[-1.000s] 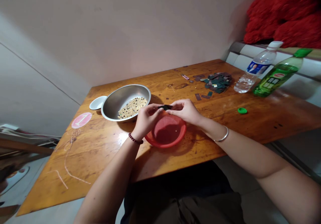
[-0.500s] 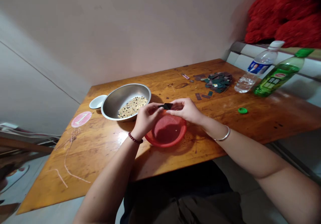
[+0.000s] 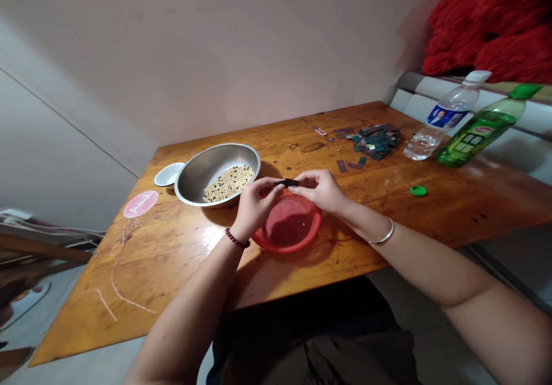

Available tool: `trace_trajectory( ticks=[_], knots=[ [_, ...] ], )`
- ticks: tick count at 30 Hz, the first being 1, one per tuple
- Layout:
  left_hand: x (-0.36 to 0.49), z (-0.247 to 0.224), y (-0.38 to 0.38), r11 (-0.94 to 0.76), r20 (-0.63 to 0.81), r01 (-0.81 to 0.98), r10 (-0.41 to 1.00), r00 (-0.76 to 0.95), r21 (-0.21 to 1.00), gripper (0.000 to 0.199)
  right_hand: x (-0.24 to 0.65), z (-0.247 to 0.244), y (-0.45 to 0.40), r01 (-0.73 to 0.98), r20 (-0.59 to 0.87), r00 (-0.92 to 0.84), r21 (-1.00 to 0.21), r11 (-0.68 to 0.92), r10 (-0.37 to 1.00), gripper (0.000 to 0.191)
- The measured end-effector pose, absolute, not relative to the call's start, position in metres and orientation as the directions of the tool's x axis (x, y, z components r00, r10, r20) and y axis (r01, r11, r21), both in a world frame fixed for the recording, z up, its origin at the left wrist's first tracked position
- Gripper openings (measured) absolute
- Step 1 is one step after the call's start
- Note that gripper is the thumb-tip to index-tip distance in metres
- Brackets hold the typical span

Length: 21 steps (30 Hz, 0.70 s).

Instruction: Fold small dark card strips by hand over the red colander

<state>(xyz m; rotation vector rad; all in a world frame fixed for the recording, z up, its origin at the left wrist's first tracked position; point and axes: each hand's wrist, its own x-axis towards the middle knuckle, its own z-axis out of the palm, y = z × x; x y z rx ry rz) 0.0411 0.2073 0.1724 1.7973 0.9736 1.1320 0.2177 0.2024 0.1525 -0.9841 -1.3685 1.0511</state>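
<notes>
A small dark piece (image 3: pixel 287 183) is pinched between my two hands above the far rim of a red mesh basket (image 3: pixel 287 247). My left hand (image 3: pixel 257 201) grips its left end with thumb and fingers. The right end is between the thumb and fingers of my right hand (image 3: pixel 319 190). One small pale bit lies in the basket. Left of my hands stands a steel bowl (image 3: pixel 194 169) with pale and dark beans (image 3: pixel 228 183) in it. A pile of dark green and brown flat pieces (image 3: pixel 377 141) lies beyond my right hand.
A white dish (image 3: pixel 168 174) sits beside the bowl, near a pink round card (image 3: pixel 141 204) and loose string (image 3: pixel 114 275). A clear bottle (image 3: pixel 444 114), a green bottle (image 3: pixel 483 129) and a green cap (image 3: pixel 418 191) are at the right. A wall borders the table's far side.
The dark piece looks narrower and flatter between my fingers than before. My right fingers have drawn in closer around it, and my left wrist has shifted slightly right.
</notes>
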Motion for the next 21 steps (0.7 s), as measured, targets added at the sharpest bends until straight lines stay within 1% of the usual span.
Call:
trace_trajectory(
  ticks=[4, 10, 16, 21],
  knots=[
    [0.0439, 0.1745, 0.2038, -0.373, 0.305, 0.215, 0.906, 0.295, 0.902, 0.027, 0.2175, 0.1558, 0.2017, -0.042, 0.239, -0.050, -0.971, 0.237, 0.970, 0.026],
    [0.0463, 0.1768, 0.2003, -0.243, 0.178, 0.158, 0.924, 0.339, 0.957, 0.039, 0.2173, 0.1609, 0.2000, -0.142, 0.176, -0.072, -0.976, 0.165, 0.982, 0.026],
    [0.0467, 0.1733, 0.1995, -0.276, 0.200, 0.200, 0.922, 0.330, 0.940, 0.036, 0.2192, 0.1612, 0.2008, -0.180, 0.148, -0.108, -0.975, 0.127, 0.983, 0.029],
    [0.0454, 0.1729, 0.1998, -0.379, 0.274, 0.345, 0.908, 0.317, 0.859, 0.038, 0.2172, 0.1602, 0.1994, -0.146, 0.149, -0.130, -0.981, 0.130, 0.980, 0.031]
  ],
)
